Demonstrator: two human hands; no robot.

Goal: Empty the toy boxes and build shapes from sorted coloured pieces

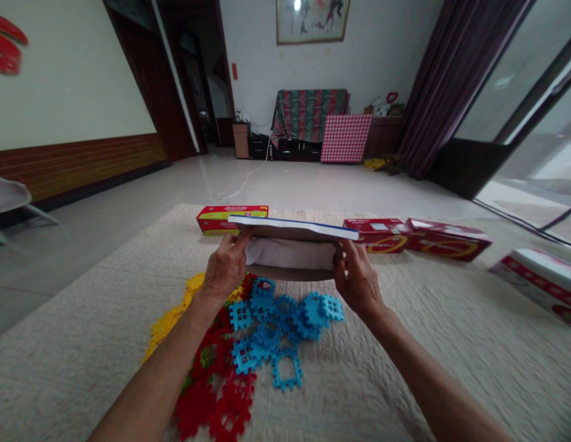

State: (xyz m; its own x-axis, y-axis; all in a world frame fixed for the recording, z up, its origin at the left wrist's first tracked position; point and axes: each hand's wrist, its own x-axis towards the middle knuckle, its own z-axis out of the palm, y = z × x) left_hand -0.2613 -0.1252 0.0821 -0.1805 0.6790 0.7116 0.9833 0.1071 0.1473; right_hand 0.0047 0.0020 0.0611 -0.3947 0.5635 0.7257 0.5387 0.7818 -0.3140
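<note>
your left hand (225, 267) and right hand (359, 282) pinch the ends of a flat blue-edged carton (290, 253), held up just beyond blue, red and yellow interlocking plastic tiles (267, 325) on a cream rug (428, 350).

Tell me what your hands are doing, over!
Left hand, right hand: both gripping flat white blue-edged box. Blue plastic tiles below it, on beige rug.

A flat, blue-edged white carton (292, 227), gaping around pale cloth (290, 253), sits at twelve o'clock, gripped by the left hand (225, 267) and right hand (358, 283).
</note>
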